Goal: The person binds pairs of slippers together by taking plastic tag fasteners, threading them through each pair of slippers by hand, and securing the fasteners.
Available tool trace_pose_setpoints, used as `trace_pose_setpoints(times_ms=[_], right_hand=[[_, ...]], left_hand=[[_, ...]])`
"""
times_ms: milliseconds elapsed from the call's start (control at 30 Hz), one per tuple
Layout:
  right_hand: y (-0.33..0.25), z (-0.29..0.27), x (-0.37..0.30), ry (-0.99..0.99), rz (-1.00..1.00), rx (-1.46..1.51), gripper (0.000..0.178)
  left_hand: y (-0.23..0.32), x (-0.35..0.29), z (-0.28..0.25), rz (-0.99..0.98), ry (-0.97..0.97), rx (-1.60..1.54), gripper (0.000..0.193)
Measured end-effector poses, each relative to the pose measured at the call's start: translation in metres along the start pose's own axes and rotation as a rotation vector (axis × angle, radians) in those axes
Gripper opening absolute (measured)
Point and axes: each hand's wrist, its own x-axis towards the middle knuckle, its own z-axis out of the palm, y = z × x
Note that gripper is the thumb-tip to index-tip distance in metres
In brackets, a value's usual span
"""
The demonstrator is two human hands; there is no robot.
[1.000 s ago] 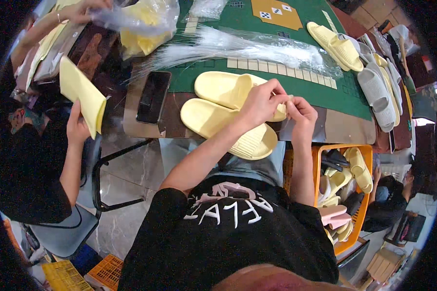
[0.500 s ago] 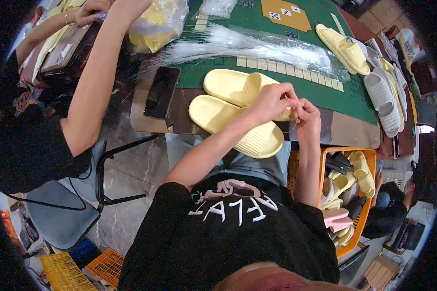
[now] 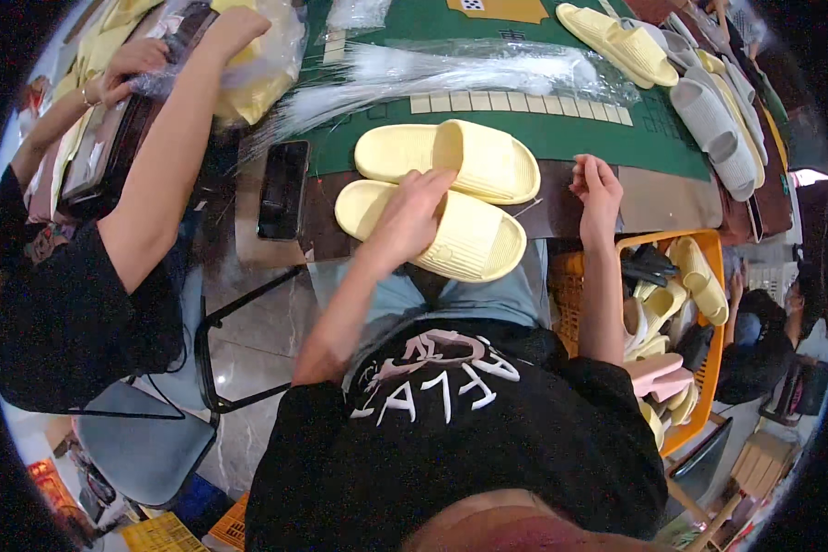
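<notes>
A pair of pale yellow slippers lies side by side at the table's near edge, the far slipper (image 3: 397, 149) flat on the table and the near slipper (image 3: 478, 241) partly over the edge. My left hand (image 3: 405, 219) is closed on the near slipper at its strap opening, fingertips reaching toward the far one. A thin clear tie (image 3: 530, 206) sticks out between the slippers on their right. Apart from them, to the right, my right hand (image 3: 600, 198) is raised with fingers curled together; nothing shows in it. A bundle of clear plastic ties (image 3: 469, 78) lies behind the slippers.
A phone (image 3: 283, 189) lies left of the slippers. More yellow (image 3: 616, 44) and grey slippers (image 3: 716, 120) rest at the back right. An orange crate (image 3: 708, 386) of slippers stands by my right arm. A co-worker's arm (image 3: 161, 184) handles plastic bags at left.
My hands have parted: the left moved left onto the near slipper, the right drew away rightward. Both slippers sit closer together. The co-worker's hands have also shifted.
</notes>
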Motion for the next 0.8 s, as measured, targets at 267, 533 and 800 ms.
trace_pose_setpoints(times_ms=[267, 533, 800], right_hand=[[0.017, -0.042, 0.017, 0.267, -0.215, 0.008, 0.023], [0.029, -0.037, -0.009, 0.04, -0.052, 0.151, 0.021], [0.009, -0.13, -0.174, -0.404, -0.026, 0.176, 0.024]], left_hand=[[0.049, 0.015, 0.035, 0.127, 0.26, -0.294, 0.013], [0.096, 0.047, 0.02, 0.125, -0.053, -0.721, 0.005], [0.138, 0.046, 0.042, 0.51, 0.191, -0.52, 0.016]])
